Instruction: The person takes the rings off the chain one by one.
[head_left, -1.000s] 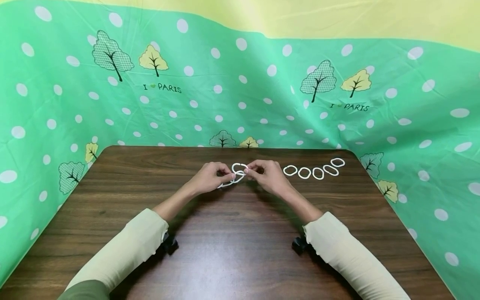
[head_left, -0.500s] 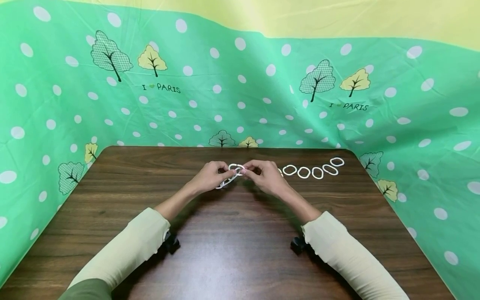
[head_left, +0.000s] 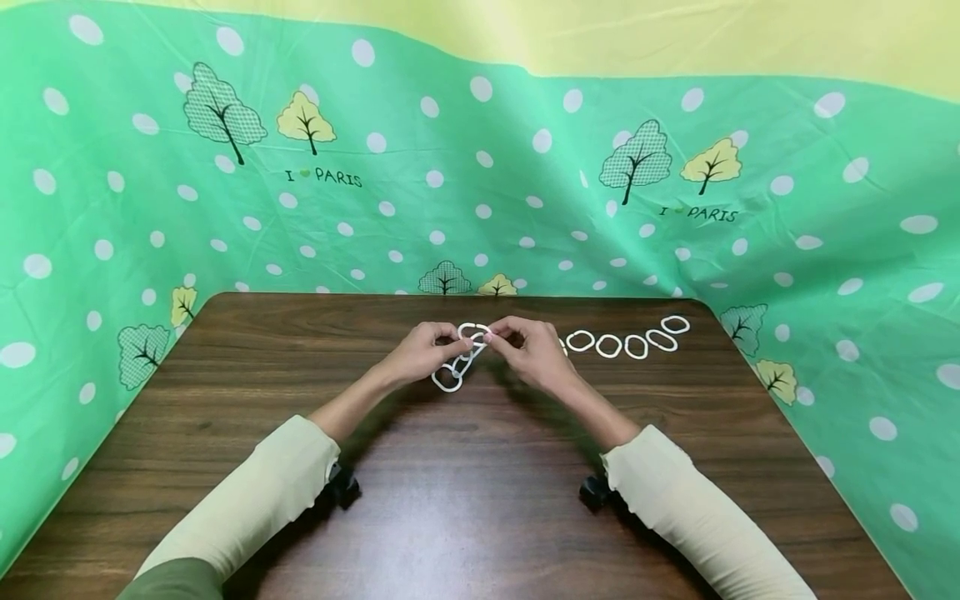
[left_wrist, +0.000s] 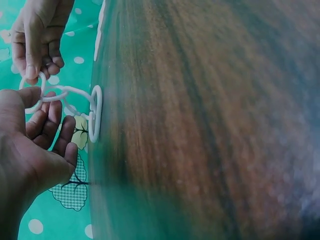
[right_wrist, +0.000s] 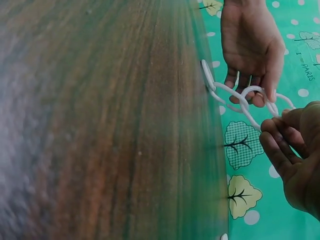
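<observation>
Several white plastic links form a short chain between the two hands. In the head view my left hand (head_left: 423, 352) pinches the chain between thumb and forefinger. Facing it, my right hand (head_left: 532, 354) pinches the edge of the uppermost white link (head_left: 471, 326). A split shows at the top of that link. Below the fingertips the chain trails to an end link (head_left: 447, 390) at the tabletop. From the left wrist, this end link (left_wrist: 97, 115) stands at the table surface. The right wrist view shows the linked loops (right_wrist: 245, 102) crossing between both hands, fingertips covering parts of them.
A row of loose white links (head_left: 608, 357) lies to the right on the brown wooden table (head_left: 480, 500), one partly hidden behind my right hand. Behind the table hangs a green dotted curtain (head_left: 480, 242). Dark wrist gear (head_left: 343, 490) sits under the left cuff.
My right fingertips have shifted slightly left, closer to the left ones. The end link, earlier seen mostly edge-on by the left hand, now shows as a full loop below it.
</observation>
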